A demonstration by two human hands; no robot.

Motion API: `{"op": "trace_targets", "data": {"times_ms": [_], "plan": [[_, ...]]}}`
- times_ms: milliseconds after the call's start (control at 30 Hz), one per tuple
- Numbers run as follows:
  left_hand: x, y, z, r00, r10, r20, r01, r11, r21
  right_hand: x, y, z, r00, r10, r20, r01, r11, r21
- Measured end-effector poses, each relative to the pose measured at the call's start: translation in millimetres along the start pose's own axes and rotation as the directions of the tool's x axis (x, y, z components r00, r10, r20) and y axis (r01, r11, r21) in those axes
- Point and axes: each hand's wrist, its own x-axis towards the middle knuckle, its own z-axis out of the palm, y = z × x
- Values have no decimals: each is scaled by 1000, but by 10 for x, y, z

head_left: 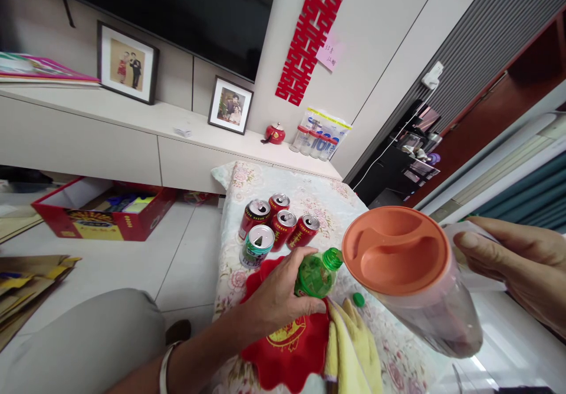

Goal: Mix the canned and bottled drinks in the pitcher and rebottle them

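Note:
My left hand point(283, 294) is wrapped round a green plastic bottle point(316, 273), uncapped and tilted to the right. In my right hand point(517, 258) is the handle of a clear pitcher point(437, 317) with an orange lid point(395, 249). The pitcher leans so that its lid edge is close to the bottle's mouth; whether they touch I cannot tell. Below them a green cap point(358, 299) lies on the cloth. A red scalloped tray point(287, 353) is under my left hand, with a yellow towel point(354, 347) beside it.
Several opened red cans point(303, 230) and a light-green can point(257, 245) stand behind the bottle on the flowered tablecloth point(239, 270). A red box point(101, 211) sits on the floor at left. Picture frames point(230, 105), a red pot point(275, 134) and jars point(313, 144) line the cabinet.

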Motion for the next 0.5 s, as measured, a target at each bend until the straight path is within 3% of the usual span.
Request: {"op": "trace_targets", "data": {"times_ms": [133,500], "plan": [[6,-18,1,1000,12,-8,-12,1000,10,4,34,-15,999,42,22,-43,997,60],[-3,-4,5,1000,13,-1,-13,1000,2,32,20,-30,999,36,12,-36,999,9]]}}
